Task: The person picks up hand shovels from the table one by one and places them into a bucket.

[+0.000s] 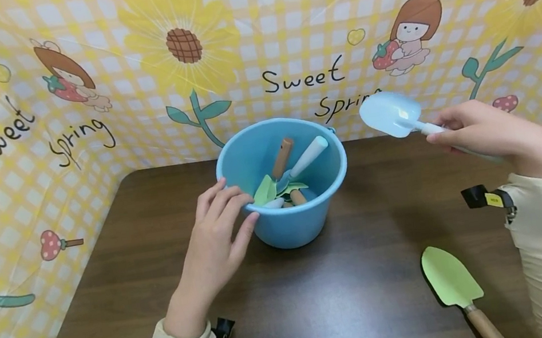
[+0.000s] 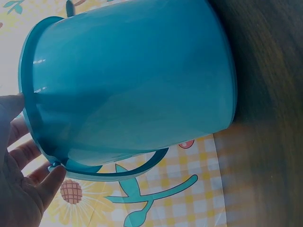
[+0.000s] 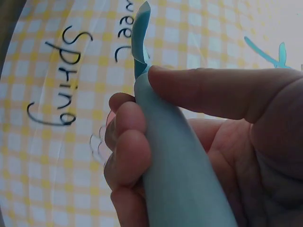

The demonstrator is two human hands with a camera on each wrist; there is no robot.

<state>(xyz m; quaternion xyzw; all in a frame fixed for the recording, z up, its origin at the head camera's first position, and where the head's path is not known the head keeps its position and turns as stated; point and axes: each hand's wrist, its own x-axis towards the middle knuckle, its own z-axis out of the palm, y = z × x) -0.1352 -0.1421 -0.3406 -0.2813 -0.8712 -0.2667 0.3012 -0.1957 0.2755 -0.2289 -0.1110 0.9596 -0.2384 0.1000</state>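
A blue bucket [image 1: 292, 226] stands upright on the dark table, with several garden hand tools inside. My left hand [image 1: 216, 240] holds its near left rim, fingertips at the edge and thumb lower on the outer side. In the left wrist view the bucket's wall [image 2: 137, 85] fills much of the picture. My right hand [image 1: 497, 131] grips a light blue hand shovel [image 1: 390, 113] by its handle, raised in the air right of the bucket. Its rounded blade points left, toward the bucket. The right wrist view shows fingers and thumb wrapped round the pale handle [image 3: 177, 175].
A green trowel [image 1: 450, 276] with a wooden handle lies on the table [image 1: 322, 312] at the near right. Inside the bucket, a brown handle [image 1: 282, 158] and a light blue handle [image 1: 310, 158] stick up. A yellow checked cloth [image 1: 252, 33] hangs behind.
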